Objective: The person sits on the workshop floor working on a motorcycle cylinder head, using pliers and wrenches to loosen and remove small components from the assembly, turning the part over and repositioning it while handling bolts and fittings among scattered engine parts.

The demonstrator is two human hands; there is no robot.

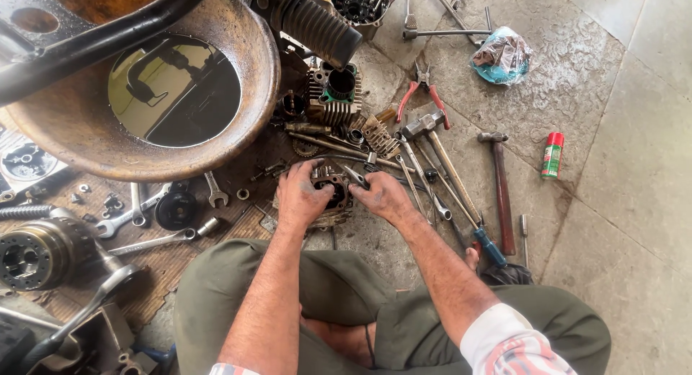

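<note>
Gripping a small, grimy engine part [330,195] from both sides, the two hands meet low on the floor just ahead of the person's crossed legs; the left hand [301,196] curls over the part's left edge with its fingers clenched on the metal, while the right hand [380,196] clasps the right edge and pinches a slim metal tool [355,176] against the part's top; the part itself rests on the stone floor [613,202] at the edge of a wooden board [166,263]; just beyond it stands a finned engine cylinder [333,94], with small gears and bolts scattered between; to the right of the hands lie long screwdrivers, one with a blue handle [489,246], two hammers [497,187] and red-handled pliers [424,94], all close together; further right a red-capped green spray can [552,156] lies well apart from them, and a bundled rag in a blue bag [502,55] sits near the top; to the left, several open-ended spanners [137,215] lie on the board beside a round clutch assembly [32,254]; above them a rusty pan [144,86] holds dark oil, with a black rubber-gripped lever [313,25] reaching over its rim.
</note>
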